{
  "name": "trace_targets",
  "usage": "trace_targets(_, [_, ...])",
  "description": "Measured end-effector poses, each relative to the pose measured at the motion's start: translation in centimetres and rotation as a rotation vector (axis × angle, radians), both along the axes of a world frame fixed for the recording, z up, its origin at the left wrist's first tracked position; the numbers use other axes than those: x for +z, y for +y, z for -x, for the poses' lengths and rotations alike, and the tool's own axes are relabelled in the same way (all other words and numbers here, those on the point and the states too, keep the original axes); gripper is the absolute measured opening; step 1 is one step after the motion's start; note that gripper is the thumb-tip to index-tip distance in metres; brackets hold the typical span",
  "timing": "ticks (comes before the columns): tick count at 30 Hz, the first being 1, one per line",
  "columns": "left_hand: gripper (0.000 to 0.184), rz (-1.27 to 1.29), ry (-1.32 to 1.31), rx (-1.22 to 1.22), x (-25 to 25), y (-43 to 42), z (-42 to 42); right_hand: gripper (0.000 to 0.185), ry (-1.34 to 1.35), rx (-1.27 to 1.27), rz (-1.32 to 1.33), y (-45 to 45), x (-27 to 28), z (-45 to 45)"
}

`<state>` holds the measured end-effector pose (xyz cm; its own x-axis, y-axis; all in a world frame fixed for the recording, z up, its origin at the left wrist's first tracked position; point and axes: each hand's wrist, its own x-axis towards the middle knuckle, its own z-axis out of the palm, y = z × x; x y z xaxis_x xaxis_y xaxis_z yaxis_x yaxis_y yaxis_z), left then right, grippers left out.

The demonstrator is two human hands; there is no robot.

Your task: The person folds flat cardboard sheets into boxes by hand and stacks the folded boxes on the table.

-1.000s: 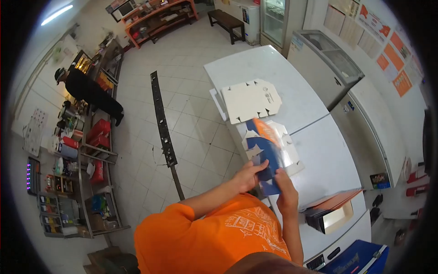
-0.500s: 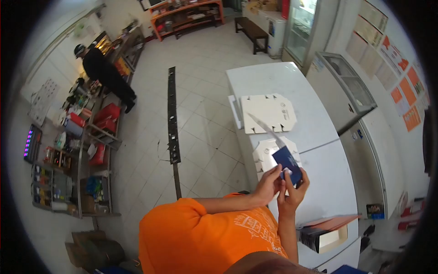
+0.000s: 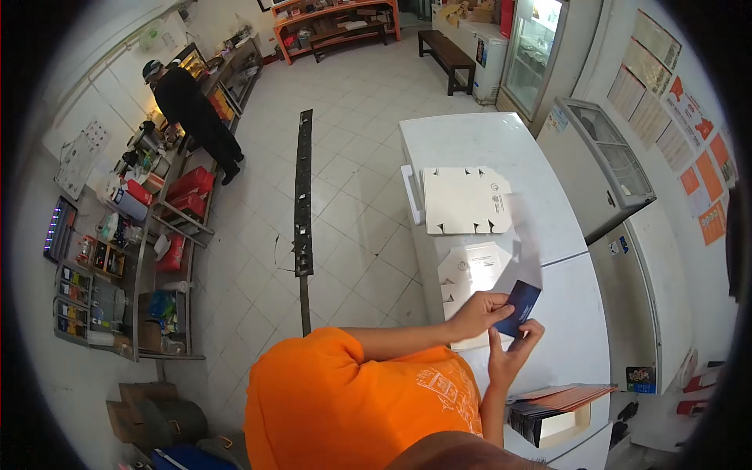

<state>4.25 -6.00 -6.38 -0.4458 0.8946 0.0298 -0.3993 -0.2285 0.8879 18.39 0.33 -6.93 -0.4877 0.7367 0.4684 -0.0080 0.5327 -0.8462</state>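
Note:
A dark blue, card-like packet (image 3: pixel 520 307) with pale print is held above the white worktop (image 3: pixel 568 294). From its upper end a pale, translucent strip (image 3: pixel 526 235) stretches up, blurred by motion. My left hand (image 3: pixel 479 315) pinches the packet's left side between thumb and fingers. At its lower right side, my right hand (image 3: pixel 515 351) grips the edge with bent fingers, thumb apart below. Beneath them lies a cream flat carton sheet (image 3: pixel 470 266), partly hidden by my left hand. Farther up sits another cream carton sheet (image 3: pixel 462 202) with dark triangular marks.
An open box (image 3: pixel 548 415) of upright orange and dark sheets stands near my right forearm. Chest freezers (image 3: pixel 595 168) line the right. A person in dark clothes (image 3: pixel 192 113) stands at the cluttered left counter (image 3: pixel 145 258). A black strip (image 3: pixel 304 192) runs along the floor.
The blue packet has turned and shifted slightly right and down. Its pale strip has swung from the upper left to nearly upright. My left hand has moved right; my right fingers have shifted on the packet.

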Motion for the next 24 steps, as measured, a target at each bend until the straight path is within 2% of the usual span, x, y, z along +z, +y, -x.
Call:
trace_targets(2, [0.024, 0.18, 0.058, -0.297, -0.8, -1.4, 2.5, 0.046, 0.209, 0.142, 0.285, 1.1, -2.2, -1.7])
trace_targets(3, [0.025, 0.21, 0.176, -0.497, -2.6, -1.9, 3.1, 0.03, 0.268, -0.068, 0.45, 0.7, -1.5, -1.9])
trace_targets(4, [0.026, 0.237, 0.292, -0.701, -4.3, -2.5, 3.3, 0.025, 0.181, 0.047, 0.393, 0.9, -1.1, -2.5])
trace_targets(5, [0.028, 0.368, 0.2, -0.882, -1.4, -3.6, 3.0, 0.022, 0.093, 0.16, 0.335, 1.4, -0.8, -3.3])
trace_targets(6, [0.029, 0.348, 0.217, -0.841, -1.7, -4.2, 2.3, 0.022, 0.008, 0.275, 0.276, 1.8, -0.4, -3.9])
trace_targets(7, [0.029, 0.331, 0.235, -0.801, -2.1, -4.9, 1.3, 0.022, -0.223, 0.438, 0.353, 2.0, 0.0, -4.4])
trace_targets(8, [0.03, 0.313, 0.256, -0.762, -2.3, -5.4, 0.7, 0.015, -0.363, 0.609, 0.301, 2.3, 0.3, -4.7])
trace_targets(9, [0.034, 0.357, 0.128, -0.821, -1.3, -5.4, 1.1, 0.015, -0.38, 0.626, 0.265, 2.0, 2.2, -4.5])
trace_targets(10, [0.035, 0.356, 0.158, -0.829, -1.4, -5.3, 1.4, 0.017, -0.398, 0.643, 0.231, 1.6, 3.9, -4.3])
trace_targets(12, [0.037, 0.345, 0.209, -0.841, -2.1, -5.2, 1.5, 0.021, -0.407, 0.524, 0.16, 1.6, 4.0, -4.5])
trace_targets(13, [0.043, 0.331, 0.023, -0.875, -2.7, -5.3, 1.2, 0.023, -0.417, 0.468, 0.121, 1.7, 4.1, -4.8])
trace_targets(16, [0.05, 0.302, -0.159, -0.896, -1.1, -5.8, 1.2, 0.026, -0.314, -0.042, -0.072, -0.6, 3.7, -3.6])
trace_targets(17, [0.052, 0.289, -0.022, -0.878, -1.1, -5.7, 1.2, 0.024, -0.335, 0.141, -0.108, -0.2, 3.6, -4.1])
trace_targets(19, [0.057, 0.269, 0.253, -0.838, -1.2, -5.7, 1.3, 0.025, -0.408, 0.455, 0.06, 0.6, 3.0, -4.9])
trace_targets(20, [0.059, 0.265, 0.211, -0.802, -1.5, -5.8, 0.9, 0.026, -0.443, 0.606, 0.151, 0.8, 2.8, -5.5])
trace_targets(21, [0.061, 0.26, 0.171, -0.766, -1.1, -5.8, 0.5, 0.029, -0.48, 0.634, 0.225, 0.9, 3.4, -5.4])
trace_targets(23, [0.072, 0.334, 0.07, -0.787, -0.2, -5.5, 0.5, 0.032, -0.671, 0.407, -0.141, -0.3, 4.9, -5.2])
trace_targets(24, [0.074, 0.32, 0.088, -0.694, -0.9, -5.1, 0.1, 0.035, -0.757, 0.29, -0.326, -1.2, 6.4, -4.7])
